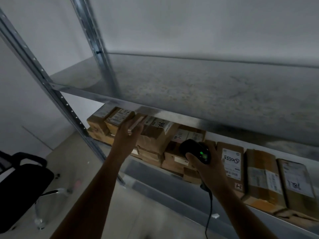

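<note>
Left hand [128,135] reaches up and far-left to the lower shelf [172,190], back of the hand to the camera. Its fingers and thumb close on a small labelled parcel [119,117] at the left end of the parcel stack [155,140]. Motion blur, so the exact finger placement is unclear. The small parcel sits on top of other brown cartons, just under the front lip of the upper shelf [189,87].

Right hand [205,164] is wrapped round a black handheld barcode scanner [195,150]. The scanner head points toward the stack and a green light is lit on its top. The scanner cable [209,213] hangs down below the wrist. The hand and scanner are in front of the middle of the lower shelf, right of the left hand and well apart from it.

Right of the scanner, more cardboard parcels lie flat in a row along the shelf. The nearest one carries a white label with handwritten digits [231,159].

The metal shelf upright [69,107] runs diagonally at left. A black office chair [22,183] stands on the floor at near left, with a clear plastic bottle [41,214] just beside it. A small white scrap [215,216] lies on the floor near the cable.
</note>
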`<action>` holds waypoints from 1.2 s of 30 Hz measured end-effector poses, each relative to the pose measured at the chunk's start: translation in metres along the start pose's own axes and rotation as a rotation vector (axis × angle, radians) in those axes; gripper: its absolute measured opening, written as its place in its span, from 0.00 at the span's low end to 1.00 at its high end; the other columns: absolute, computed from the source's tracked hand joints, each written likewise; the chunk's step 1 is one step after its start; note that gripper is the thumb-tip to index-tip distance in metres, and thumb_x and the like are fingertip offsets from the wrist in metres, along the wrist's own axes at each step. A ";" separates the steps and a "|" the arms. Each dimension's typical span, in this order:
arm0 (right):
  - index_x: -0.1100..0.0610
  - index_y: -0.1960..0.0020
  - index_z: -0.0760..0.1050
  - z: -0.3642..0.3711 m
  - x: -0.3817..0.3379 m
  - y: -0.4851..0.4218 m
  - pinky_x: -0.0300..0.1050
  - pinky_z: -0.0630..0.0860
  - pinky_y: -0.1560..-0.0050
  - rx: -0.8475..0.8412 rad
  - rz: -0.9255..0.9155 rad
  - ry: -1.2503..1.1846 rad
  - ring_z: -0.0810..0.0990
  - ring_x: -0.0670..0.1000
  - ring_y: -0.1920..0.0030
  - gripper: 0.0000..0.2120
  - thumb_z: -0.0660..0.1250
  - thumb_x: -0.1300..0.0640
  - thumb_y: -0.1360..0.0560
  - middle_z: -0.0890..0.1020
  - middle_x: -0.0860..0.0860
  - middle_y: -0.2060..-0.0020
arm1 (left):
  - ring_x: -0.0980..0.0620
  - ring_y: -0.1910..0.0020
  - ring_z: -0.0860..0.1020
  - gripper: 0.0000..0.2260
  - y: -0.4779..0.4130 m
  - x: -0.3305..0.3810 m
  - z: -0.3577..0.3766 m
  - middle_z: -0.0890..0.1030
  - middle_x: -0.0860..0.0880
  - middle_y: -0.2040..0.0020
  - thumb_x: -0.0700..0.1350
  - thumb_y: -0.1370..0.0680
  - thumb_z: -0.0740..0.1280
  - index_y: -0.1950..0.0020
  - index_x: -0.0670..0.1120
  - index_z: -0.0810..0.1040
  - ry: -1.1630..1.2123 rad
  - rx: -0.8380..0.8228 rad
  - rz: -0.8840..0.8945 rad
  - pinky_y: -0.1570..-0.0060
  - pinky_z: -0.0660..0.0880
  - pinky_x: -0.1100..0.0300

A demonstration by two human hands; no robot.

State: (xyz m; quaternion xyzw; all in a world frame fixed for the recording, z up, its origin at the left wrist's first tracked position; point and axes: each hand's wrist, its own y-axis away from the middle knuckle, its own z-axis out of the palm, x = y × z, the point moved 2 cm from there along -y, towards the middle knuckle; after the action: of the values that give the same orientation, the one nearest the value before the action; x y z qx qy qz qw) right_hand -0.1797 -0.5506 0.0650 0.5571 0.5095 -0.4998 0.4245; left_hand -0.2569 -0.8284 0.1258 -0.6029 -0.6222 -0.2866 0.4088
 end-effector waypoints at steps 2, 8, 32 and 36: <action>0.50 0.32 0.72 0.013 -0.002 -0.005 0.45 0.85 0.51 0.041 0.009 0.023 0.84 0.46 0.45 0.28 0.76 0.46 0.29 0.81 0.45 0.43 | 0.53 0.27 0.71 0.23 -0.020 -0.013 -0.002 0.73 0.54 0.27 0.60 0.19 0.67 0.25 0.55 0.72 0.066 -0.077 -0.078 0.27 0.70 0.54; 0.52 0.34 0.73 0.052 -0.006 -0.017 0.43 0.85 0.53 0.214 0.042 0.108 0.83 0.48 0.47 0.26 0.76 0.48 0.28 0.80 0.45 0.46 | 0.56 0.38 0.79 0.24 -0.055 -0.042 0.001 0.79 0.56 0.39 0.56 0.21 0.73 0.28 0.53 0.73 0.294 -0.269 -0.196 0.46 0.76 0.60; 0.48 0.37 0.73 0.070 -0.025 0.052 0.38 0.80 0.60 0.350 0.085 0.029 0.85 0.51 0.51 0.22 0.76 0.47 0.27 0.82 0.50 0.45 | 0.56 0.35 0.80 0.25 0.020 -0.021 -0.002 0.82 0.56 0.34 0.53 0.22 0.74 0.27 0.59 0.73 0.646 -0.498 -0.038 0.34 0.76 0.50; 0.47 0.38 0.72 0.052 -0.024 0.098 0.36 0.79 0.64 0.371 0.103 0.006 0.85 0.51 0.55 0.19 0.75 0.50 0.25 0.83 0.51 0.47 | 0.61 0.38 0.81 0.24 0.071 -0.004 0.006 0.82 0.58 0.36 0.46 0.21 0.73 0.28 0.59 0.72 0.631 -0.534 0.001 0.44 0.80 0.61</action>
State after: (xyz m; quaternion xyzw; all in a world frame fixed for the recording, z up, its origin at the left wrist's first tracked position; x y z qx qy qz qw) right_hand -0.0887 -0.6165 0.0783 0.6525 0.3807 -0.5613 0.3379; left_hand -0.1882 -0.8181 0.1099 -0.5705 -0.3698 -0.6086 0.4091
